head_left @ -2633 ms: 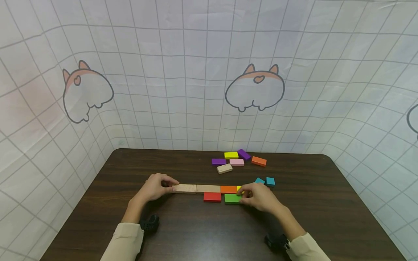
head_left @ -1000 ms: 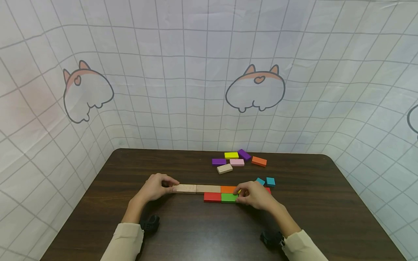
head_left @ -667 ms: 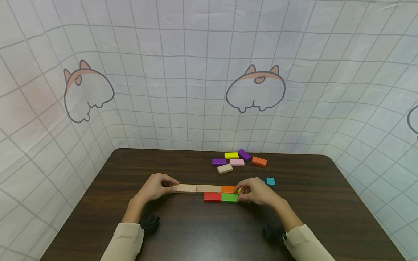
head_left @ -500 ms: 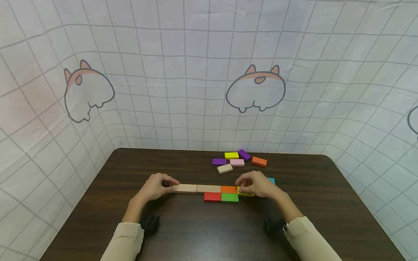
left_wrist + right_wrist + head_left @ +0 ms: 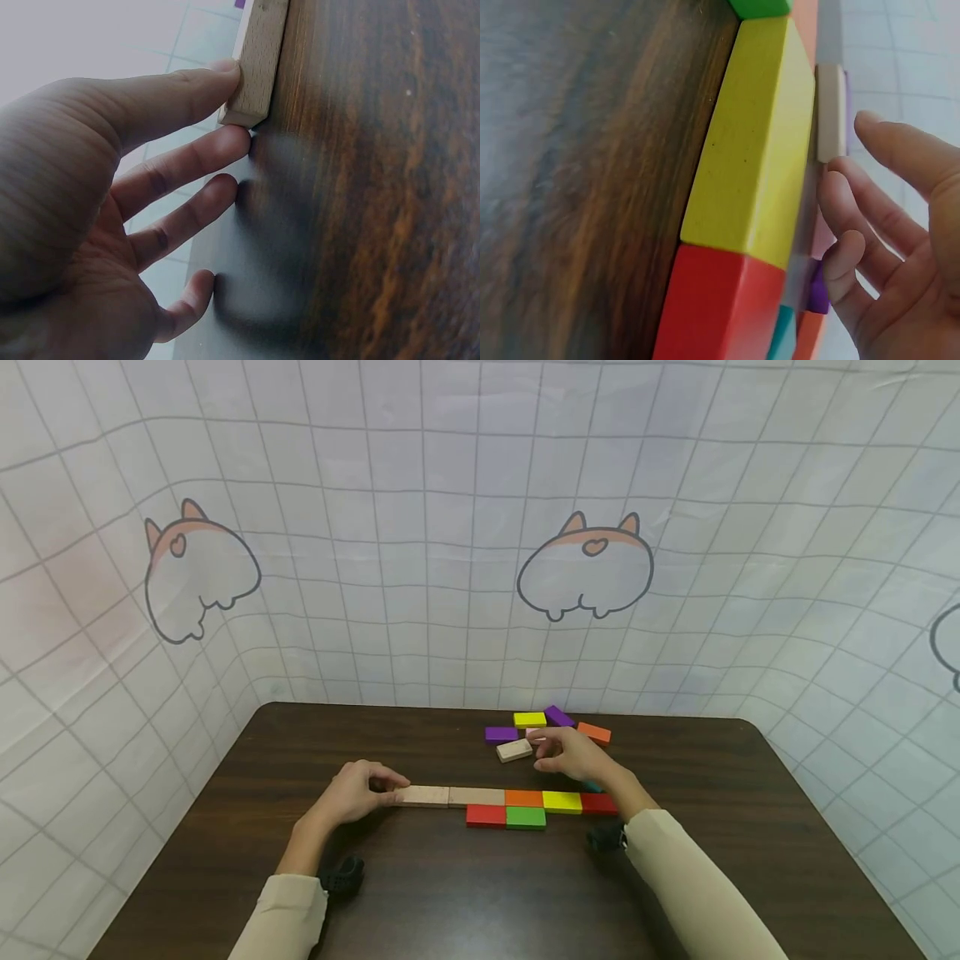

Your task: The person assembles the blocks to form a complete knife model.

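Note:
In the head view, a row of flat blocks holds two plain wooden blocks [image 5: 425,796], an orange block [image 5: 523,798], a yellow block [image 5: 562,802] and a red block [image 5: 597,803]. Against its near side lie another red block [image 5: 486,816] and a green block [image 5: 526,818], end to end. My left hand [image 5: 358,793] holds the leftmost wooden block [image 5: 259,60] between thumb and index finger; the other fingertips rest on the table. Loosely bent and holding nothing, my right hand [image 5: 573,754] hovers beside a loose wooden block [image 5: 513,750], partly covering a pink block [image 5: 533,734].
Behind the row lie a yellow block [image 5: 529,720], two purple blocks [image 5: 501,736] and an orange block [image 5: 594,732]. Part of a teal block [image 5: 592,786] shows under my right wrist. The dark table [image 5: 450,893] meets a white gridded cloth [image 5: 420,610] at the back.
My right hand slid the green block left against the near red block, let it go, then moved away toward the loose blocks at the back. The left hand stayed in place.

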